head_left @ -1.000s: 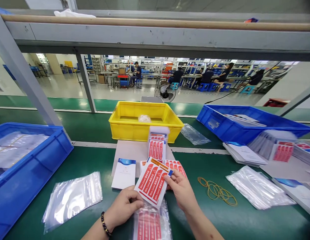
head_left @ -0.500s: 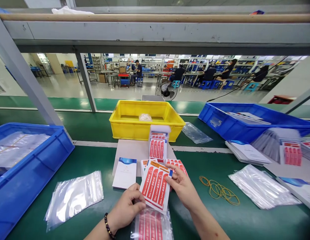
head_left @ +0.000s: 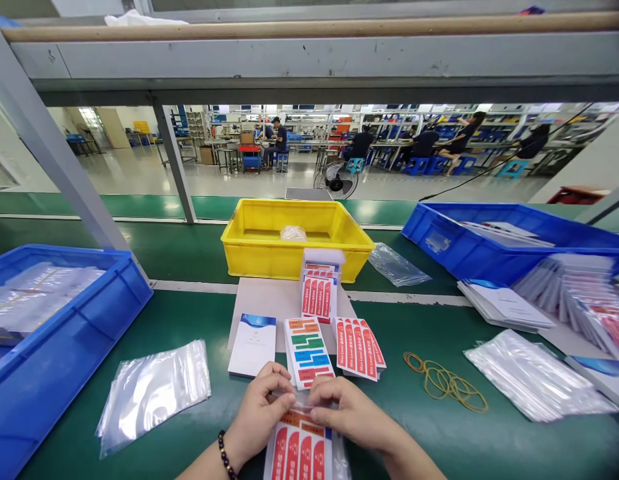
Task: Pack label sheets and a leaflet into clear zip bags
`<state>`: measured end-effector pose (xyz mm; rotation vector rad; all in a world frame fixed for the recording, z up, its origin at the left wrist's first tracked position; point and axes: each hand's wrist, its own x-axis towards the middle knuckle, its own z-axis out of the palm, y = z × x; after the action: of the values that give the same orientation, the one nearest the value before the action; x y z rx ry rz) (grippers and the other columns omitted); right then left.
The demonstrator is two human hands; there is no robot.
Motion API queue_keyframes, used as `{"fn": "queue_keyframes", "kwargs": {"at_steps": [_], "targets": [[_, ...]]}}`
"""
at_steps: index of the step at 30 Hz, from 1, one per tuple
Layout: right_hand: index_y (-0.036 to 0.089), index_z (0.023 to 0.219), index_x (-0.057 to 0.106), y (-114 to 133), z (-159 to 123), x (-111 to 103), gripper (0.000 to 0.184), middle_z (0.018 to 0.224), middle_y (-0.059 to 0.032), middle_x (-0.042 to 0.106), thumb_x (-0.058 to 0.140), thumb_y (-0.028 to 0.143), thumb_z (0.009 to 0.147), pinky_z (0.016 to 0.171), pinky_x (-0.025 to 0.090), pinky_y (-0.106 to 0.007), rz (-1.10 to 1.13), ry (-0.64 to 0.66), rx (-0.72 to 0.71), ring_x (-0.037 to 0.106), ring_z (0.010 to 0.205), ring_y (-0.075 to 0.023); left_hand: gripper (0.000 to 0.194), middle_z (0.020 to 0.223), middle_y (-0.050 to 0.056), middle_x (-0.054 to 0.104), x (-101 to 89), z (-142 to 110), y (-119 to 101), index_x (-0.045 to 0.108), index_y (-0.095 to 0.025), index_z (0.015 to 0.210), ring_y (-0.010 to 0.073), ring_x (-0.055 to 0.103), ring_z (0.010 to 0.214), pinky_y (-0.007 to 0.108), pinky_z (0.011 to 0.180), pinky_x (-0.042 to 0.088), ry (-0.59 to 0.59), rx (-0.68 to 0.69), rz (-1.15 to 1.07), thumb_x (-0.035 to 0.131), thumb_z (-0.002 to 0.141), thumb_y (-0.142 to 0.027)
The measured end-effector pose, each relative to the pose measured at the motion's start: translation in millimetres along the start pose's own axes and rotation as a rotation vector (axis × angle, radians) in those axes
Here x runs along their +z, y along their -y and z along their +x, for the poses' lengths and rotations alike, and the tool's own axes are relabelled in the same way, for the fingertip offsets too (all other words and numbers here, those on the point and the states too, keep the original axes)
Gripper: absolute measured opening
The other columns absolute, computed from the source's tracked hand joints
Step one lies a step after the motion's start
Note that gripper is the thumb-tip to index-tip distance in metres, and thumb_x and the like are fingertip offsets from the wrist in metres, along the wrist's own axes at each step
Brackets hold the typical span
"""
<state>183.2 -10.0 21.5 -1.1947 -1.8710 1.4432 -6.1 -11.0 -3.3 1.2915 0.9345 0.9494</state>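
Note:
A clear plastic bag (head_left: 342,460) lies at the near edge with a red-and-white label sheet (head_left: 299,450) inside it. My left hand (head_left: 262,410) pinches the left side of the bag's mouth, and my right hand (head_left: 349,410) pinches the right side. Just beyond my fingers rests a stack of multicoloured label sheets (head_left: 309,353). To its right sits a fanned pile of red label sheets (head_left: 359,350). On the left is a stack of white booklets (head_left: 252,343) with blue tops. A bundle of wrapped label sheets (head_left: 319,297) stands behind, on grey cardboard (head_left: 244,293).
Empty clear bags (head_left: 156,393) lie left, and more bags (head_left: 534,377) lie right beside yellow rubber bands (head_left: 446,383). A yellow bin (head_left: 299,260) stands ahead, between a left blue bin (head_left: 64,340) and a right blue bin (head_left: 469,247). A metal post (head_left: 174,167) rises beyond.
The red label sheet that my hands held above the bag is now down inside it. My right hand has moved down to the bag's mouth, uncovering the multicoloured sheets.

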Motion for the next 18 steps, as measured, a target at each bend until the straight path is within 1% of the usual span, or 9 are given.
{"fn": "queue_keyframes", "kwargs": {"at_steps": [1, 2, 3, 5, 6, 8, 12, 14, 18], "targets": [[0.018, 0.069, 0.069, -0.6, 0.2, -0.3, 0.012, 0.068, -0.0017, 0.059, 0.060, 0.026, 0.069, 0.065, 0.040, -0.027, -0.002, -0.028, 0.023, 0.052, 0.067, -0.0158, 0.022, 0.085, 0.003, 0.052, -0.1, 0.8, 0.4, 0.060, -0.017, 0.079, 0.0159, 0.049, 0.079, 0.027, 0.072, 0.038, 0.017, -0.041, -0.052, 0.067, 0.066, -0.034], [0.017, 0.072, 0.069, -1.7, 0.5, -0.5, 0.013, 0.069, -0.0018, 0.059, 0.059, 0.025, 0.069, 0.064, 0.040, -0.026, 0.004, -0.065, 0.044, 0.051, 0.067, -0.0155, 0.029, 0.080, 0.002, 0.053, -0.2, 1.7, 0.9, 0.059, -0.017, 0.084, 0.0150, 0.050, 0.075, 0.026, 0.069, 0.038, 0.032, -0.098, -0.104, 0.070, 0.063, -0.035], [0.017, 0.077, 0.068, -3.0, 0.9, -0.5, 0.015, 0.072, -0.0020, 0.059, 0.059, 0.023, 0.067, 0.064, 0.039, -0.026, 0.020, -0.099, 0.059, 0.050, 0.067, -0.0154, 0.033, 0.075, 0.000, 0.054, -0.4, 2.5, 1.3, 0.058, -0.016, 0.084, 0.0139, 0.050, 0.069, 0.025, 0.066, 0.038, 0.039, -0.165, -0.144, 0.072, 0.060, -0.035], [0.017, 0.087, 0.065, -6.6, 1.5, -0.1, 0.024, 0.072, -0.0007, 0.056, 0.059, 0.022, 0.065, 0.061, 0.038, -0.025, 0.070, -0.130, 0.085, 0.048, 0.065, -0.0142, 0.031, 0.064, -0.001, 0.054, -0.3, 3.9, 2.3, 0.056, -0.014, 0.072, 0.0121, 0.048, 0.061, 0.024, 0.060, 0.036, 0.014, -0.281, -0.158, 0.073, 0.056, -0.035], [0.017, 0.090, 0.064, -8.4, 1.7, 0.4, 0.027, 0.069, 0.0004, 0.054, 0.059, 0.022, 0.064, 0.060, 0.038, -0.024, 0.090, -0.130, 0.099, 0.047, 0.063, -0.0135, 0.030, 0.061, -0.001, 0.054, -0.1, 4.2, 2.8, 0.054, -0.014, 0.065, 0.0116, 0.047, 0.059, 0.024, 0.059, 0.035, -0.010, -0.310, -0.136, 0.072, 0.056, -0.036], [0.016, 0.089, 0.063, -11.4, 2.0, 1.9, 0.027, 0.062, 0.0026, 0.049, 0.060, 0.022, 0.063, 0.057, 0.036, -0.023, 0.096, -0.125, 0.129, 0.044, 0.059, -0.0123, 0.028, 0.058, -0.002, 0.053, 0.7, 4.6, 3.7, 0.053, -0.014, 0.059, 0.0112, 0.045, 0.058, 0.023, 0.057, 0.033, -0.057, -0.319, -0.097, 0.070, 0.056, -0.035], [0.016, 0.068, 0.060, -12.5, 2.5, 5.4, 0.017, 0.061, 0.0016, 0.050, 0.061, 0.033, 0.064, 0.056, 0.035, -0.022, 0.034, -0.130, 0.160, 0.043, 0.060, -0.0129, 0.024, 0.055, -0.003, 0.050, 2.0, 4.6, 4.1, 0.053, -0.014, 0.056, 0.0102, 0.041, 0.056, 0.023, 0.056, 0.031, -0.090, -0.271, -0.076, 0.069, 0.055, -0.032], [0.016, 0.058, 0.053, -11.2, 2.6, 7.3, 0.023, 0.059, 0.0012, 0.049, 0.057, 0.037, 0.068, 0.056, 0.034, -0.023, 0.018, -0.134, 0.148, 0.043, 0.060, -0.0132, 0.023, 0.053, -0.004, 0.049, 2.9, 4.5, 2.9, 0.053, -0.014, 0.054, 0.0099, 0.040, 0.056, 0.022, 0.056, 0.031, -0.101, -0.250, -0.065, 0.068, 0.055, -0.031], [0.018, 0.053, 0.045, -11.0, 2.7, 11.5, 0.030, 0.056, 0.0012, 0.047, 0.053, 0.040, 0.071, 0.055, 0.033, -0.024, 0.002, -0.147, 0.104, 0.041, 0.058, -0.0135, 0.021, 0.054, -0.003, 0.052, 7.3, 2.5, -1.3, 0.057, -0.013, 0.054, 0.0101, 0.043, 0.056, 0.023, 0.058, 0.033, -0.111, -0.254, -0.098, 0.069, 0.054, -0.030]]}}
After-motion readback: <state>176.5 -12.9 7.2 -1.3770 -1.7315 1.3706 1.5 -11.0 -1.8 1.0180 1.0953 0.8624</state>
